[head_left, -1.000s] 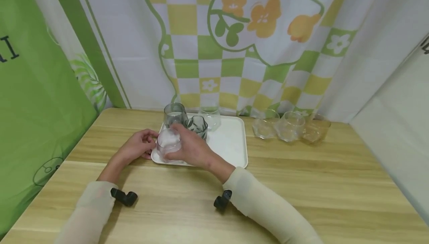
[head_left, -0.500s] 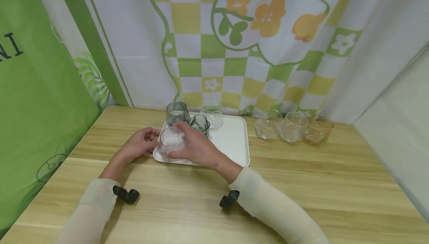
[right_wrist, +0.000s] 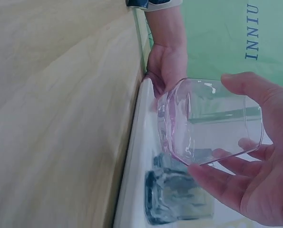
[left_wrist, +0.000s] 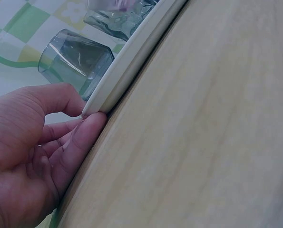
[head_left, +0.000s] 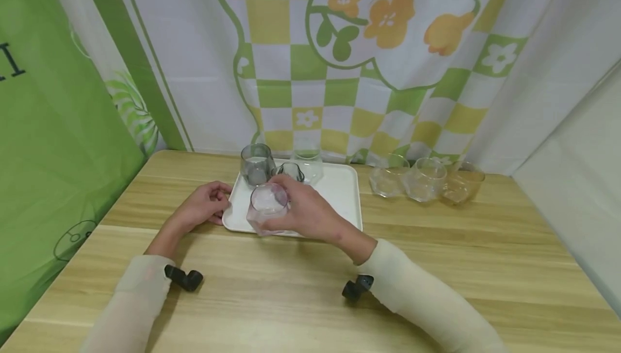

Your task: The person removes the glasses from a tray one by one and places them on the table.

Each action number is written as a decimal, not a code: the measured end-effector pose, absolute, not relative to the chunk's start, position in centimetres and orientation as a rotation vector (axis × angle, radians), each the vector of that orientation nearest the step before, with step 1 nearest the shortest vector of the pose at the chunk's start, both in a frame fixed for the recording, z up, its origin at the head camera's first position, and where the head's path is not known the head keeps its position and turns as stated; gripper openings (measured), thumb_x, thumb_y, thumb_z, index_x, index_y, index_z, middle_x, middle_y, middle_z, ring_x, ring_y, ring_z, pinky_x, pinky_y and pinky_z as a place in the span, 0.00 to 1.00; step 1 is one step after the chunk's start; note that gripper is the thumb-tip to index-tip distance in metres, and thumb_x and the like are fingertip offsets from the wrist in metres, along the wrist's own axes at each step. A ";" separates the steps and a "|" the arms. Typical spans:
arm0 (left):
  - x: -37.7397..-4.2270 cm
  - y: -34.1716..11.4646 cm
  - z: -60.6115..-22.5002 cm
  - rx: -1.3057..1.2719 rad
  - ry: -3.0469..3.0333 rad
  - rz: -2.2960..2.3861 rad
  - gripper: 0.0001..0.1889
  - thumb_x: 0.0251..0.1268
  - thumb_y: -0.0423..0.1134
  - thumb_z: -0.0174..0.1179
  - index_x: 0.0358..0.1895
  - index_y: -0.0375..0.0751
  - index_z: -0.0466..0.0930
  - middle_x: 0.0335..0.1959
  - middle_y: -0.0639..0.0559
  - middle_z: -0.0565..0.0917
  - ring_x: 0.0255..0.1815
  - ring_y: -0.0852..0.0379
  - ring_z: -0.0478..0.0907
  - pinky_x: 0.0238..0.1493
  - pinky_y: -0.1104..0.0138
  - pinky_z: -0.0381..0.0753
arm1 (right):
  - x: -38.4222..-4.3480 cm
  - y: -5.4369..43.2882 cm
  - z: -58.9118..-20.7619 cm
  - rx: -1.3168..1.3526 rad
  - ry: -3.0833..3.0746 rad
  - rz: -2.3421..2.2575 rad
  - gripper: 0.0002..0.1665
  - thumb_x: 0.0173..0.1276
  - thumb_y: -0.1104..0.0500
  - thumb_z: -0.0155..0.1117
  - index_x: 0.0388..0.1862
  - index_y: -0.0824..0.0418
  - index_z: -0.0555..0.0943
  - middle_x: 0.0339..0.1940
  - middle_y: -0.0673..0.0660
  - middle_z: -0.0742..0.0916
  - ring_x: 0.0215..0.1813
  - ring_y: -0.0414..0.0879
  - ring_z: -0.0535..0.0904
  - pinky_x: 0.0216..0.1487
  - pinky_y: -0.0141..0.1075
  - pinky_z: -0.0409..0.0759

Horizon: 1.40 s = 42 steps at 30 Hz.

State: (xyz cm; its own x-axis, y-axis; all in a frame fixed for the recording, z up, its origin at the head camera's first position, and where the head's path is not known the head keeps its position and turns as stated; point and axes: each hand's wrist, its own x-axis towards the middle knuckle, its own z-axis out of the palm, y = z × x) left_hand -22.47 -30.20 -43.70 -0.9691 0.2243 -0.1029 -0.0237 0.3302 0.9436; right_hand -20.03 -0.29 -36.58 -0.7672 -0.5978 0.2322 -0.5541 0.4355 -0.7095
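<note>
My right hand (head_left: 315,212) grips a clear, pink-tinted drinking glass (right_wrist: 203,121), thumb on one side and fingers on the other. The glass is held upright, raised above the front part of the white tray (head_left: 335,196). At the tray's left edge, my left hand (head_left: 200,206) pinches the rim between thumb and index finger, as the left wrist view shows. Toward the back of the tray stand a smooth grey glass (head_left: 257,168), a dark faceted glass (head_left: 292,172) partly hidden behind my right hand, and a clear glass (head_left: 311,170).
To the right of the tray, two clear glasses (head_left: 388,180) and an amber glass (head_left: 461,187) stand in a row on the wooden table (head_left: 271,293). A patterned curtain (head_left: 310,62) hangs behind the table, and a green cloth (head_left: 58,143) is at the left.
My right hand has moved the pink-tinted glass rightward, away from the tray's left front corner and my left hand. The left hand stays at the tray's edge.
</note>
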 end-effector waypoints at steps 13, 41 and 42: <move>-22.8 -30.5 -44.0 0.157 2.388 1.664 0.22 0.72 0.26 0.57 0.65 0.21 0.65 0.38 0.42 0.73 0.33 0.51 0.79 0.30 0.60 0.88 | -19.6 4.3 -35.0 -0.897 2.609 -1.340 0.45 0.52 0.45 0.85 0.66 0.52 0.74 0.52 0.53 0.86 0.57 0.55 0.83 0.47 0.45 0.84; -22.9 -30.4 -43.9 0.146 2.384 1.662 0.23 0.71 0.26 0.57 0.65 0.21 0.65 0.38 0.42 0.73 0.30 0.51 0.80 0.29 0.59 0.89 | -18.7 16.5 -34.3 -0.671 2.750 -1.306 0.43 0.55 0.53 0.85 0.65 0.64 0.73 0.59 0.63 0.81 0.55 0.59 0.81 0.49 0.43 0.85; -22.9 -30.4 -43.9 0.147 2.382 1.663 0.23 0.71 0.26 0.57 0.65 0.21 0.65 0.38 0.41 0.73 0.30 0.51 0.80 0.29 0.59 0.89 | -18.6 17.0 -34.3 -0.665 2.750 -1.314 0.43 0.55 0.54 0.85 0.65 0.63 0.73 0.59 0.63 0.81 0.55 0.60 0.81 0.49 0.42 0.85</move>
